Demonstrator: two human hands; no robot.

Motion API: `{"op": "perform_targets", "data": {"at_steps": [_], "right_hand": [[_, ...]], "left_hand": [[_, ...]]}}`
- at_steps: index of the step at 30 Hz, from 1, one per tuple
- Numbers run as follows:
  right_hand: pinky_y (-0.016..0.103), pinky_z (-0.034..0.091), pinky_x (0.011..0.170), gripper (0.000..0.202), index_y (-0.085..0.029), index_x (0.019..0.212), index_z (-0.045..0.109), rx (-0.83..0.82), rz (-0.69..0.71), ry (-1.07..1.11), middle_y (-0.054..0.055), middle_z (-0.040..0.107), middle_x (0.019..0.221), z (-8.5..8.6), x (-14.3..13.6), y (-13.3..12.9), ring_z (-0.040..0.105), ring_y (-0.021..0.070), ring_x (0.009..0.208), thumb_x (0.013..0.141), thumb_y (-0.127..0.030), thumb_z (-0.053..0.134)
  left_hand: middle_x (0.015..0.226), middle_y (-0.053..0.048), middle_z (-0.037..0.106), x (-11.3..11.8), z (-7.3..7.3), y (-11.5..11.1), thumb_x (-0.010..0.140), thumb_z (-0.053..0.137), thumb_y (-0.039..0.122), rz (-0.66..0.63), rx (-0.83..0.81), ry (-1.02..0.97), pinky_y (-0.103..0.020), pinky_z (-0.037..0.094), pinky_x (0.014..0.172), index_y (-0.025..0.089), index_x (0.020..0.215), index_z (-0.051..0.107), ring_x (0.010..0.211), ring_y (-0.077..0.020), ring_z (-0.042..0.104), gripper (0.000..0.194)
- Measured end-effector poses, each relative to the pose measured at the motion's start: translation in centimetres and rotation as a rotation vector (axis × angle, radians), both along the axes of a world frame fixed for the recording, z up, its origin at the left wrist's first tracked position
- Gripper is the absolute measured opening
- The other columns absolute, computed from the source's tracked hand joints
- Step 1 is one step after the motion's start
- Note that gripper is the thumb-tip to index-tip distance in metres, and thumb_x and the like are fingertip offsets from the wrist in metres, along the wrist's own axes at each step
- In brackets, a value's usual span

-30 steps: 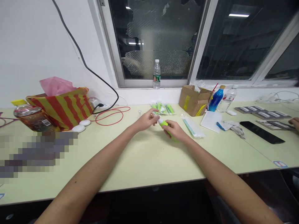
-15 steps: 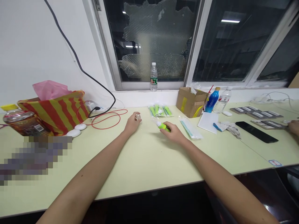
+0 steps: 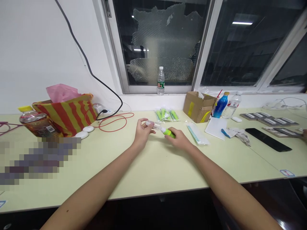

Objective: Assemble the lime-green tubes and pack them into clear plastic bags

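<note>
My right hand (image 3: 178, 139) is wrapped round a bright green, pen-like tube (image 3: 169, 133) with a whitish end pointing left. In my left hand (image 3: 142, 132), the fingers pinch a clear plastic cap (image 3: 154, 125), which lies in line with the tube's whitish end. Cap and tube meet or overlap just above the table; whether the cap is fully seated I cannot tell. Behind the hands lie several similar green items in clear packets (image 3: 165, 114). To the right of my right hand rests a flat clear packet with a teal stripe (image 3: 197, 133).
A cardboard box (image 3: 195, 107) stands behind on the right, near a blue bottle (image 3: 221, 105). Red cable (image 3: 112, 126) loops at left by a striped bag (image 3: 72, 115). A black flat slab (image 3: 267, 139) and grey trays (image 3: 278, 120) lie right, beside another person's hand (image 3: 304, 134).
My left hand has moved right with the clear cap, bringing it to the whitish end of the green tube. My right hand keeps its hold. The view has shifted slightly.
</note>
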State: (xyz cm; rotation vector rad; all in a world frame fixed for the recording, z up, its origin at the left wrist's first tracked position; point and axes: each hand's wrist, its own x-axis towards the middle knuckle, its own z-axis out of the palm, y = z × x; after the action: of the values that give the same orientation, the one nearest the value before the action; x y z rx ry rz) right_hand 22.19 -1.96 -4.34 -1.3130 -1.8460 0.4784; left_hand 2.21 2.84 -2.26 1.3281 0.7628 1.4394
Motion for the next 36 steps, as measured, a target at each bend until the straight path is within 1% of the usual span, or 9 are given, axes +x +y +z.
{"op": "perform_targets", "data": {"at_steps": [5,10,14,18,22,25,29,33,36], "right_hand": [[0.028,0.037,0.065,0.035,-0.023,0.107,0.061,-0.001,0.010,-0.033,0.001,0.063,0.080,-0.4,-0.2,0.1,0.053,0.0177,0.070,0.084,-0.049,0.058],[0.027,0.036,0.063,0.051,-0.025,0.120,0.055,-0.028,0.033,-0.014,-0.001,0.060,0.078,-0.2,-0.3,-0.3,0.052,0.0177,0.069,0.081,-0.056,0.062],[0.027,0.037,0.064,0.044,-0.022,0.115,0.059,-0.035,0.037,0.030,0.000,0.060,0.077,0.0,-0.4,-0.3,0.051,0.0166,0.068,0.087,-0.057,0.054],[0.027,0.037,0.064,0.043,-0.022,0.114,0.060,-0.032,0.020,0.009,-0.001,0.061,0.076,0.0,-0.3,-0.2,0.051,0.0160,0.068,0.088,-0.055,0.053],[0.027,0.037,0.064,0.043,-0.023,0.117,0.057,-0.032,-0.024,-0.066,-0.001,0.063,0.078,0.1,-0.1,-0.3,0.053,0.0161,0.068,0.085,-0.052,0.056],[0.027,0.037,0.064,0.040,-0.024,0.116,0.058,-0.040,-0.038,-0.142,0.000,0.064,0.080,0.5,-0.2,-0.7,0.055,0.0171,0.070,0.087,-0.052,0.054],[0.027,0.036,0.065,0.038,-0.025,0.120,0.054,-0.009,-0.050,-0.299,0.003,0.067,0.089,0.9,-0.4,-1.3,0.058,0.0198,0.077,0.086,-0.042,0.055],[0.027,0.036,0.068,0.051,-0.021,0.132,0.043,0.008,-0.004,-0.448,0.008,0.067,0.108,0.8,-0.5,-1.7,0.061,0.0222,0.089,0.083,-0.024,0.056],[0.028,0.036,0.071,0.053,-0.020,0.135,0.040,0.020,0.000,-0.529,0.010,0.067,0.109,0.8,-0.5,-1.5,0.061,0.0229,0.093,0.085,-0.022,0.057]], "left_hand": [[0.086,0.000,0.063,0.8,-0.9,-0.7,0.068,0.079,0.034,-0.042,0.019,0.117,-0.027,0.054,0.063,0.021,0.110,0.044,0.076,-0.0134,0.063,0.056],[0.088,-0.002,0.063,1.4,-1.4,-1.4,0.070,0.077,0.042,-0.138,-0.041,0.139,-0.029,0.055,0.067,0.019,0.098,0.055,0.080,-0.0150,0.063,0.043],[0.091,-0.002,0.063,1.2,-1.5,-1.3,0.070,0.077,0.042,-0.188,-0.065,0.139,-0.030,0.055,0.070,0.021,0.111,0.059,0.081,-0.0147,0.062,0.049],[0.100,-0.005,0.065,1.1,-1.7,-1.0,0.070,0.078,0.037,-0.219,-0.044,0.138,-0.031,0.051,0.084,0.019,0.122,0.058,0.093,-0.0168,0.062,0.058],[0.106,-0.008,0.065,1.0,-1.7,-1.0,0.069,0.079,0.034,-0.240,-0.043,0.137,-0.032,0.048,0.091,0.017,0.120,0.057,0.102,-0.0197,0.061,0.058],[0.100,-0.006,0.065,1.0,-1.4,-1.3,0.073,0.074,0.037,-0.211,-0.017,0.206,-0.030,0.050,0.085,0.017,0.113,0.058,0.094,-0.0177,0.062,0.048],[0.085,-0.002,0.063,1.0,-1.4,-1.6,0.080,0.063,0.049,-0.126,0.005,0.338,-0.026,0.050,0.064,0.018,0.096,0.058,0.074,-0.0145,0.060,0.035],[0.053,0.004,0.053,0.5,-1.9,-1.5,0.084,0.051,0.063,-0.124,-0.020,0.593,-0.024,0.039,0.048,0.019,0.082,0.054,0.047,-0.0120,0.050,0.044],[0.042,0.004,0.047,0.1,-2.2,-1.1,0.084,0.043,0.070,-0.117,-0.062,0.732,-0.025,0.036,0.045,0.019,0.072,0.052,0.040,-0.0129,0.046,0.053]]}}
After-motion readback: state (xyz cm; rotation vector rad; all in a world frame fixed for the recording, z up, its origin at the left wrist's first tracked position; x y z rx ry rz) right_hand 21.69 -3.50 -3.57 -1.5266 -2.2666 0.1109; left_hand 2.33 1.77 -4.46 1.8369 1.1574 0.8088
